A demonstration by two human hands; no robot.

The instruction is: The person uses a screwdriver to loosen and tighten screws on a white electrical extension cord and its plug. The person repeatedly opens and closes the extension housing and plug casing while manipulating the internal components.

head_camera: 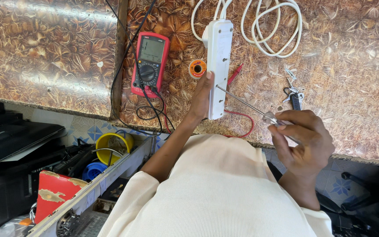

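White cord (268,26) and black leads (123,26) beyond top edge.

Bright, sharp daylight, sheen on the glossy counter (347,52), dim lower corners

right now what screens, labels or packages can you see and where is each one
Multimeter screen: small grey-green rectangle at the top of the red and dark grey multimeter lying on the patterned worktop, left of the white power strip.
Red box: lower left, below the worktop edge; red face with torn tan patches.
Small pale labels: on the grey rail at lower left; too small to make out.
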